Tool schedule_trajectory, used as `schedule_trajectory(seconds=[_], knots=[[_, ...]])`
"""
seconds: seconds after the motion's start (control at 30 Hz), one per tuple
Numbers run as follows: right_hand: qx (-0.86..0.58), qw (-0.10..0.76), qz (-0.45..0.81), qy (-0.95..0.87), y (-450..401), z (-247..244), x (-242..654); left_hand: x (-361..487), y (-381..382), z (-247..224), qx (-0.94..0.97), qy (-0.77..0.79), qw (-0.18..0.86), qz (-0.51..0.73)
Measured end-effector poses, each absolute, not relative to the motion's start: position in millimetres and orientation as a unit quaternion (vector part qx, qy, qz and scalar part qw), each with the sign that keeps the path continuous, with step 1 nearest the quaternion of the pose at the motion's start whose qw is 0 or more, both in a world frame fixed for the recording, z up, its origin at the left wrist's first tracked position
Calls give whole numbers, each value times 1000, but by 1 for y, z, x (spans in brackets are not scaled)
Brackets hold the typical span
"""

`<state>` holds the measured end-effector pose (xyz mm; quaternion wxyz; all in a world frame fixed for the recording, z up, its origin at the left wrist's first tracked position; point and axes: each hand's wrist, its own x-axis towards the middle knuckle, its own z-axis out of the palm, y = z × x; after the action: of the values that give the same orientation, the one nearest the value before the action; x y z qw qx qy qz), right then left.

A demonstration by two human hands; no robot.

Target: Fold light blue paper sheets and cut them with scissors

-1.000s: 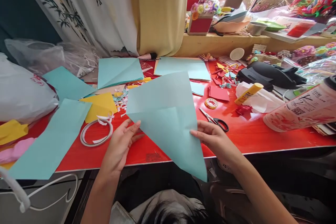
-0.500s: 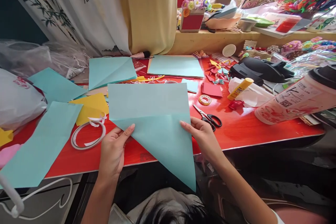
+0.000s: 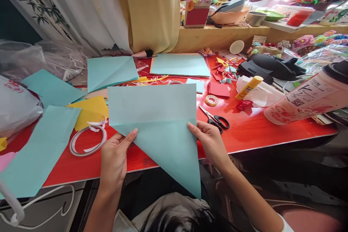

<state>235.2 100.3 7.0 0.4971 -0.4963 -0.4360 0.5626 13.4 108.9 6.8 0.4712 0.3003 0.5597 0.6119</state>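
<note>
A light blue sheet of paper is held up between both hands over the table's front edge. Its lower part forms a slanting triangle whose point hangs down at the right, and a crease runs across it. My left hand pinches the left slanted edge, thumb on top. On the right edge, near the crease, my right hand grips the sheet with its thumb in front; the other fingers are partly behind the paper. Black-handled scissors lie just beyond the right hand. A roll of white tape rests left of the left hand.
On the red table lie stacked blue sheets, a yellow paper, a glue stick, red paper squares and small scraps. A large pink cup leans at the right. A long cut blue piece overhangs the left front edge.
The view has shifted slightly, so most things sit a little further left. Both hands keep their hold on the blue sheet, which looks much the same.
</note>
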Motion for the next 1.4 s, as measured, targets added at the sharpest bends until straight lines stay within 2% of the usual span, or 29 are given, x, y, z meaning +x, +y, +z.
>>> schedule_trajectory(seconds=[0.63, 0.87, 1.4], knots=[[-477, 490, 589, -431, 101, 7, 237, 17, 108, 8, 294, 557, 463, 624], [-488, 501, 566, -436, 105, 1, 241, 13, 113, 11, 288, 523, 492, 634], [-512, 473, 578, -423, 101, 5, 256, 6, 115, 8, 278, 511, 482, 654]])
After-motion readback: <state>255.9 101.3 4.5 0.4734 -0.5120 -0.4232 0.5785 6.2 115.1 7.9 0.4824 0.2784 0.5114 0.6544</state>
